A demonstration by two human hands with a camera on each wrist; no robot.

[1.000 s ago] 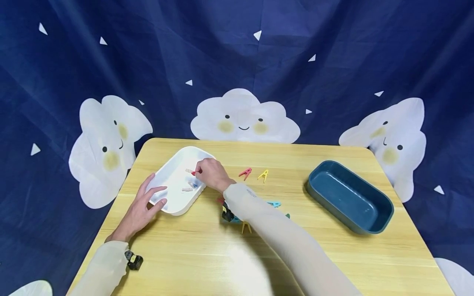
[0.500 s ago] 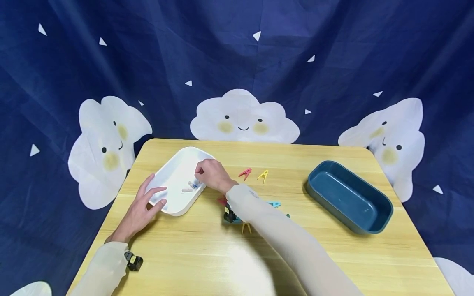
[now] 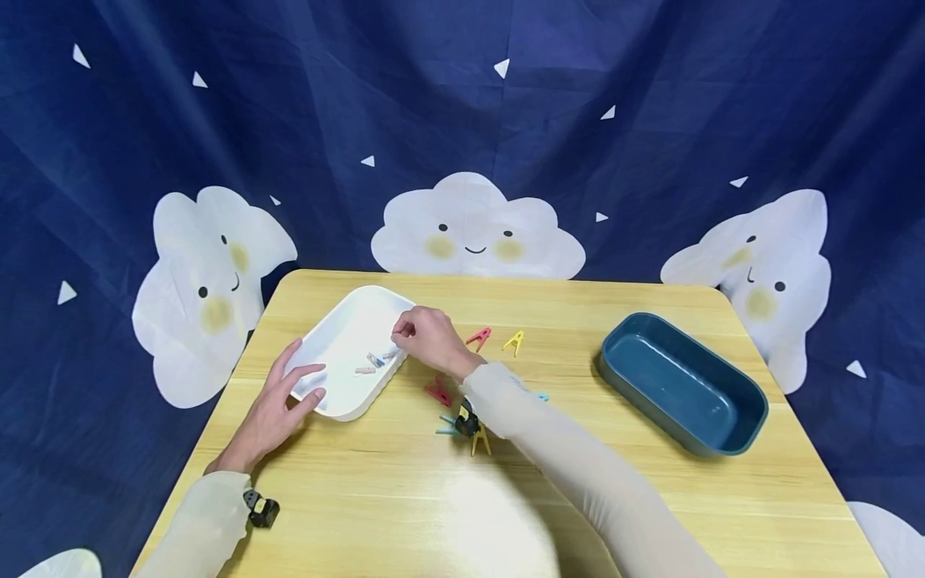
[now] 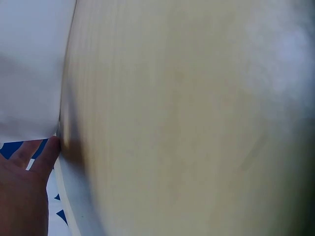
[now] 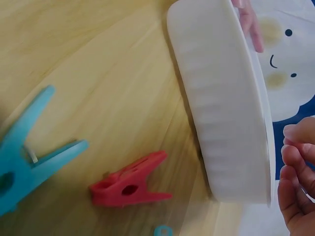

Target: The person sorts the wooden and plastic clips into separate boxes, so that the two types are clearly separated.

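Note:
My left hand (image 3: 270, 417) rests at the near-left rim of a white plastic bin (image 3: 368, 395), its fingers spread and slightly bent. In the bin lie a few small pale clips (image 3: 374, 360), one with a blue part. Over the bin's right rim is my right hand (image 3: 432, 341), fingers curled and thumb tip against the forefinger. The right wrist view shows nothing between those fingertips (image 5: 290, 152). Just right of the bin a red plastic clip (image 3: 438, 391) lies on the table, and a teal clip (image 5: 22, 162) looms large in the right wrist view.
Another red clip (image 3: 478, 339) and a yellow clip (image 3: 514, 343) lie beyond my right forearm. A second yellow clip (image 3: 480, 440) is under the wrist; the sleeve partly covers a blue clip (image 3: 542, 396). A dark teal bin (image 3: 675, 377) stands at the right of the wooden table (image 3: 347, 498).
My right hand, which held a small clip with a red end over the bin, has drawn right to the rim. Another small clip now shows inside. The left hand stays put.

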